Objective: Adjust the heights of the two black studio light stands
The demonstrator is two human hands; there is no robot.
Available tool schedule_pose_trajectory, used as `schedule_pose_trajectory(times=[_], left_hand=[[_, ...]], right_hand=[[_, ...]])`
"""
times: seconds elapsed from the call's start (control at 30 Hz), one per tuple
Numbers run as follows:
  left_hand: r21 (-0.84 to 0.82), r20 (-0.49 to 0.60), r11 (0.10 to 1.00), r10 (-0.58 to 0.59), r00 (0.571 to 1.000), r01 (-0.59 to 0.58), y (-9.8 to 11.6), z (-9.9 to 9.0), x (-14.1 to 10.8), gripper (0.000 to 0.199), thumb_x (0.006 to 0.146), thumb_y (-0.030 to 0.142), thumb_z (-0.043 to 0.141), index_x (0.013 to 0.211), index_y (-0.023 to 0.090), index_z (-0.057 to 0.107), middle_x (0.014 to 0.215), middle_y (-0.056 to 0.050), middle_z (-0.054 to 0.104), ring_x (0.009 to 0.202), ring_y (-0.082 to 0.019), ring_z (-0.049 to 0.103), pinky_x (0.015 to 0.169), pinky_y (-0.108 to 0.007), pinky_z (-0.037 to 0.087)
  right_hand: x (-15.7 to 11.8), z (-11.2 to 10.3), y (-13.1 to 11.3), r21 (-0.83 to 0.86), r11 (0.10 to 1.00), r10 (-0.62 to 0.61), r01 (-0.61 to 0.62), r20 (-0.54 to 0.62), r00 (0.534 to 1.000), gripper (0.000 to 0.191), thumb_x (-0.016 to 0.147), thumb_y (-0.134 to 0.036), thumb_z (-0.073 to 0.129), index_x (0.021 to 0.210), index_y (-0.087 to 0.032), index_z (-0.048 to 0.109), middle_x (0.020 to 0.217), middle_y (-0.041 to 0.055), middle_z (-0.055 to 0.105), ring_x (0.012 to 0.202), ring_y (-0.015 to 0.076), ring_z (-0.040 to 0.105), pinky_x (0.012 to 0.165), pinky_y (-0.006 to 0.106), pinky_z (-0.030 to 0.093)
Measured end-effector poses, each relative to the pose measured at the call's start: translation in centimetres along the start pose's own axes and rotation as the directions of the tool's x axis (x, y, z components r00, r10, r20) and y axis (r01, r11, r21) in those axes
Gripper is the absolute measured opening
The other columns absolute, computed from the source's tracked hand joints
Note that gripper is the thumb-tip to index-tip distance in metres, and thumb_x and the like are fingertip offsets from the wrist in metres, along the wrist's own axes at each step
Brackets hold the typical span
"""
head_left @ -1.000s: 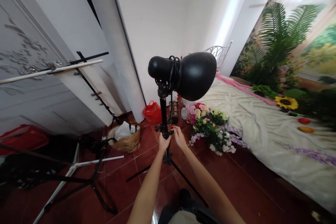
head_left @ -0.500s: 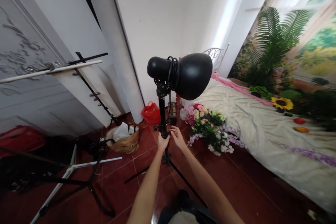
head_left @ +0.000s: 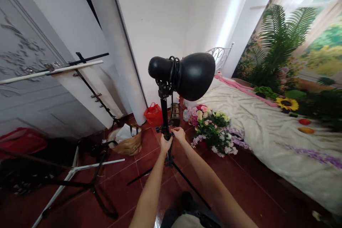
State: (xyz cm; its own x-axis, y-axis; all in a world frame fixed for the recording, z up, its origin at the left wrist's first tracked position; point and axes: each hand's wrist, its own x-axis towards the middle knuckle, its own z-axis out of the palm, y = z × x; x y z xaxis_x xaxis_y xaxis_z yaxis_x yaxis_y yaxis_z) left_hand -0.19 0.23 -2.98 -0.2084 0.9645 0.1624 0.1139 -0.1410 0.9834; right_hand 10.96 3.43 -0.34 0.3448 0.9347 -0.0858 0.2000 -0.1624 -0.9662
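Note:
A black studio lamp (head_left: 196, 76) with a dome-shaped reflector sits on top of a black light stand (head_left: 164, 112) in front of me. Its power cord (head_left: 175, 73) is coiled around the lamp's neck. My left hand (head_left: 166, 144) is wrapped around the stand's pole, just under a collar with a knob (head_left: 159, 129). At the right side of the same collar, my right hand (head_left: 179, 133) is closed in a pinch, on what looks like a small knob mostly hidden by the fingers. The stand's legs (head_left: 191, 185) are spread on the tiled floor.
Artificial flowers (head_left: 208, 124) stand at the right beside a bed with a cream blanket (head_left: 256, 124). A red bag (head_left: 154, 114) and a woven basket (head_left: 130, 144) are by the wall. Other stands (head_left: 92, 185) and a backdrop bar (head_left: 53, 72) occupy the left.
My right hand's fingers have turned and closed in at the collar, where they were more spread before. My left hand keeps its grip on the pole. The view has shifted very slightly.

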Motion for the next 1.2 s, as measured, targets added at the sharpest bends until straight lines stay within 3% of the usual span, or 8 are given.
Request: schedule_pose_trajectory(times=[0.1, 0.23, 0.37, 0.53, 0.6, 0.7, 0.93, 1.2], left_hand=[[0.040, -0.006, 0.999, -0.007, 1.000, 0.008, 0.4, -0.1, -0.1, 0.029, 0.061, 0.022, 0.068, 0.087, 0.016, 0.057, 0.077, -0.004, 0.065, 0.073, -0.017, 0.062, 0.073, -0.033, 0.049], [0.033, -0.005, 0.999, 0.007, 1.000, -0.007, 1.0, -0.1, -0.3, 0.024, 0.063, 0.022, 0.067, 0.084, 0.016, 0.058, 0.076, -0.004, 0.065, 0.073, -0.017, 0.062, 0.073, -0.033, 0.050], [0.021, -0.035, 1.000, -0.010, 0.999, 0.011, 1.2, 0.0, -0.4, 0.023, 0.062, 0.024, 0.068, 0.081, 0.016, 0.058, 0.077, -0.004, 0.065, 0.072, -0.017, 0.062, 0.071, -0.031, 0.049], [0.003, -0.042, 1.000, 0.007, 0.999, -0.007, 1.3, 0.1, -0.6, 0.023, 0.063, 0.024, 0.068, 0.082, 0.015, 0.058, 0.081, -0.006, 0.066, 0.074, -0.016, 0.062, 0.073, -0.031, 0.049], [-0.010, -0.034, 1.000, 0.018, 0.999, -0.018, 1.3, 0.1, -0.7, 0.023, 0.064, 0.023, 0.067, 0.084, 0.015, 0.058, 0.084, -0.006, 0.066, 0.077, -0.017, 0.062, 0.075, -0.032, 0.049], [-0.018, -0.024, 1.000, 0.005, 1.000, -0.005, 1.5, 0.1, -0.7, 0.022, 0.064, 0.021, 0.067, 0.084, 0.015, 0.059, 0.085, -0.006, 0.067, 0.079, -0.018, 0.063, 0.076, -0.032, 0.049], [0.005, -0.046, 1.000, -0.025, 0.999, 0.025, 1.4, 0.3, -0.8, 0.021, 0.064, 0.022, 0.068, 0.082, 0.016, 0.059, 0.082, -0.006, 0.067, 0.077, -0.018, 0.063, 0.075, -0.032, 0.049], [-0.025, -0.054, 0.999, -0.037, 0.998, 0.036, 2.1, 0.5, -0.9, 0.019, 0.062, 0.018, 0.067, 0.079, 0.015, 0.058, 0.080, -0.005, 0.067, 0.074, -0.017, 0.062, 0.072, -0.030, 0.049]], right_hand=[[-1.2, -1.2, 0.2, -0.078, 0.972, -0.216, 0.221, 0.077, 0.973, 0.023, 0.075, -0.042, 0.059, 0.079, -0.021, 0.064, 0.072, 0.0020, 0.066, 0.066, 0.0159, 0.060, 0.065, 0.027, 0.046], [-2.2, -3.8, 0.7, -0.091, 0.841, -0.487, 0.533, 0.303, 0.819, 0.031, 0.085, -0.043, 0.049, 0.103, -0.022, 0.063, 0.094, 0.0044, 0.067, 0.071, 0.0155, 0.058, 0.073, 0.030, 0.046], [-1.3, -6.0, 0.5, -0.093, 0.744, -0.549, 0.662, 0.480, 0.684, 0.038, 0.086, -0.042, 0.051, 0.121, -0.028, 0.056, 0.107, 0.0045, 0.064, 0.081, 0.0173, 0.056, 0.081, 0.035, 0.046], [0.2, -6.9, -0.5, -0.037, 0.728, -0.525, 0.685, 0.612, 0.591, 0.040, 0.085, -0.041, 0.054, 0.123, -0.030, 0.055, 0.111, 0.0048, 0.063, 0.100, 0.0202, 0.056, 0.087, 0.037, 0.047], [0.5, -6.8, -0.4, -0.023, 0.732, -0.520, 0.681, 0.626, 0.581, 0.040, 0.084, -0.040, 0.055, 0.123, -0.030, 0.055, 0.119, 0.0046, 0.060, 0.109, 0.0212, 0.053, 0.092, 0.039, 0.045], [0.6, -6.2, 0.6, -0.017, 0.755, -0.515, 0.656, 0.604, 0.609, 0.038, 0.085, -0.039, 0.054, 0.122, -0.031, 0.055, 0.124, 0.0044, 0.057, 0.116, 0.0225, 0.049, 0.095, 0.042, 0.043], [0.5, -5.1, 2.7, 0.017, 0.805, -0.508, 0.594, 0.537, 0.673, 0.034, 0.088, -0.040, 0.048, 0.119, -0.029, 0.056, 0.116, 0.0063, 0.057, 0.110, 0.0221, 0.051, 0.093, 0.042, 0.044], [0.7, -4.4, 3.5, 0.004, 0.805, -0.508, 0.593, 0.521, 0.686, 0.032, 0.089, -0.039, 0.043, 0.115, -0.026, 0.056, 0.109, 0.0064, 0.057, 0.105, 0.0216, 0.052, 0.095, 0.040, 0.041]])
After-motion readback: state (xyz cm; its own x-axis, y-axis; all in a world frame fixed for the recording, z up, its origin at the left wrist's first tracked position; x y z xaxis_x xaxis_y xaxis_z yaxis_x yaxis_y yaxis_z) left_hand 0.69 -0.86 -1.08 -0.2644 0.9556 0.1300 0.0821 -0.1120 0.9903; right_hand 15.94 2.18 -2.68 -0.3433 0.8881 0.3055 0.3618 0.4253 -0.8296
